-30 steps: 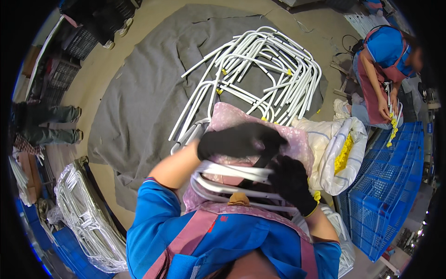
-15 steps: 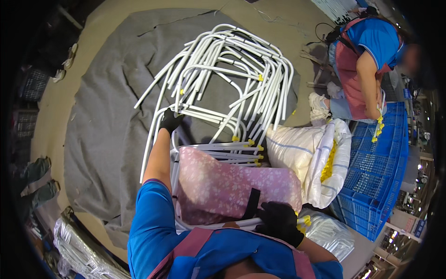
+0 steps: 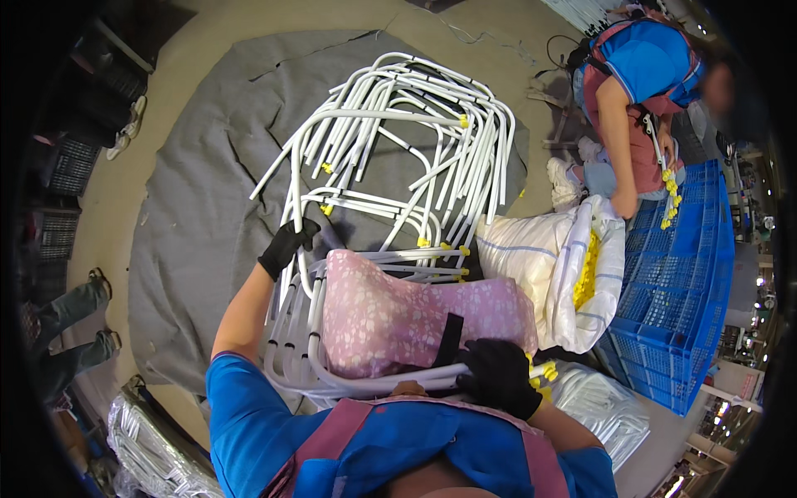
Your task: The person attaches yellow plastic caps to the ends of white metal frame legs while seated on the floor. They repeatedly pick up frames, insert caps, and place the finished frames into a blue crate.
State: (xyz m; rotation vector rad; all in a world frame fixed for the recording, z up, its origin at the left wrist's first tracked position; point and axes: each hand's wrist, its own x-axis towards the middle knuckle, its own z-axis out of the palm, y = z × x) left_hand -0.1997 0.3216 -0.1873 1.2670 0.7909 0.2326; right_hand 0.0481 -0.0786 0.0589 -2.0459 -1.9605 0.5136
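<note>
My left hand (image 3: 286,247), in a black glove, is closed round the side of a bent white tube frame (image 3: 365,114) with a yellow end cap. This frame is raised over the pile of similar white tube frames (image 3: 490,158) on a grey cloth. My right hand (image 3: 500,378), also gloved in black, is curled at the tube ends beside several yellow caps (image 3: 544,370); its grip is partly hidden. Several white tube frames (image 3: 374,385) rest at my lap, around a pink flowered cloth (image 3: 415,311) with a black strap.
A white woven sack (image 3: 531,257) holding yellow pieces stands at the right, beside blue plastic crates (image 3: 677,290). A co-worker (image 3: 639,91) bends over there, holding capped tubes. The grey cloth (image 3: 199,191) covers the floor. Plastic-wrapped tubes (image 3: 154,440) lie at lower left.
My left hand has come nearer and lifted one frame off the pile toward me. My right hand has hardly moved. The co-worker's one hand has moved to the sack's edge.
</note>
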